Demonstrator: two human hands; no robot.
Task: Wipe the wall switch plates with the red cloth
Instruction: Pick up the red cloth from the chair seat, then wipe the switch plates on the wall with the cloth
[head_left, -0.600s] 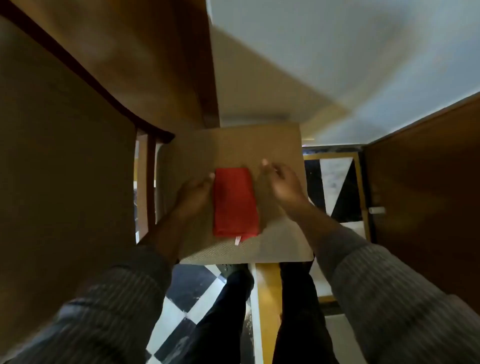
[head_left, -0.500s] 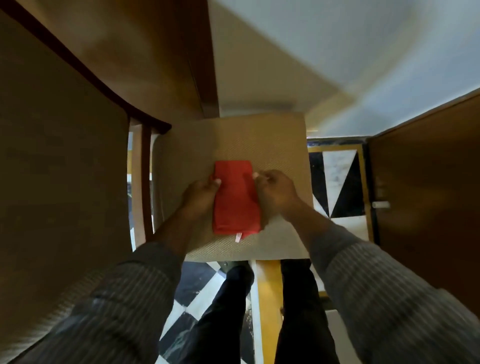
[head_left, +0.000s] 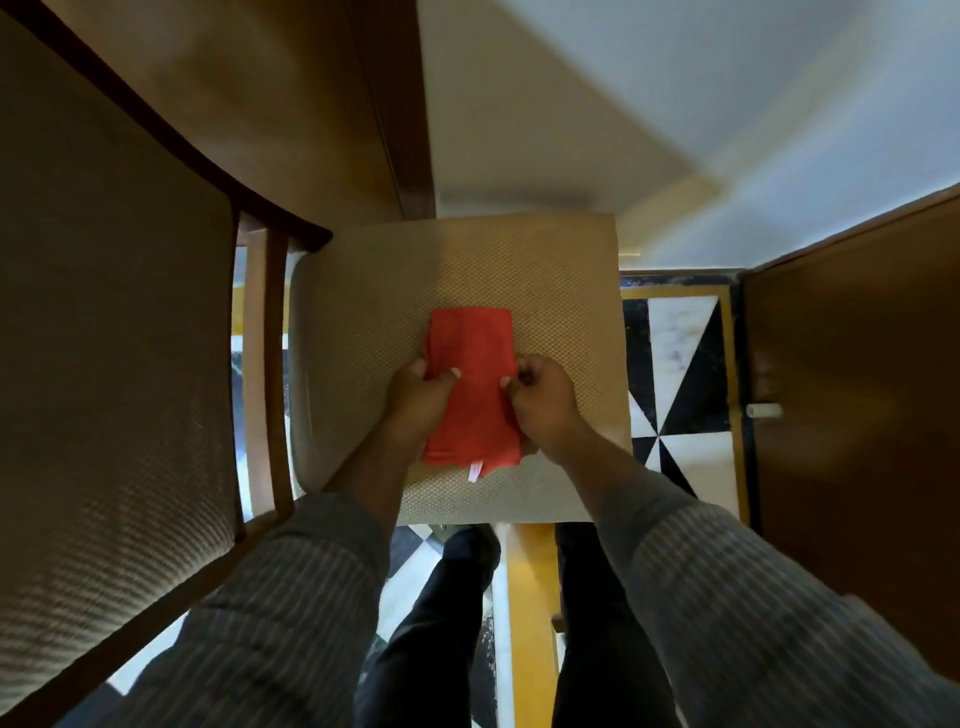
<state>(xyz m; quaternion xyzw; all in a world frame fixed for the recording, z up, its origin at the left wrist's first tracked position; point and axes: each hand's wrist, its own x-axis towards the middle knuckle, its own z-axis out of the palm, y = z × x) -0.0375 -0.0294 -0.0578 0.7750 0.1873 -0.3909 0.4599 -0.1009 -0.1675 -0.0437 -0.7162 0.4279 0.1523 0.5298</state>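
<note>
Both hands pinch the folded cloth (head_left: 470, 384) on the chair seat (head_left: 561, 270): left hand (head_left: 418, 400) one side, right hand (head_left: 540, 400) the other, probably to lift it.

folded red cloth (head_left: 475, 384) on chair seat (head_left: 561, 291)

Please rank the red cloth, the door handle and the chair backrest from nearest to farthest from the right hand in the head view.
From the right hand:
1. Red cloth, gripped at its edge.
2. Door handle, to the right.
3. Chair backrest, far left.
</note>
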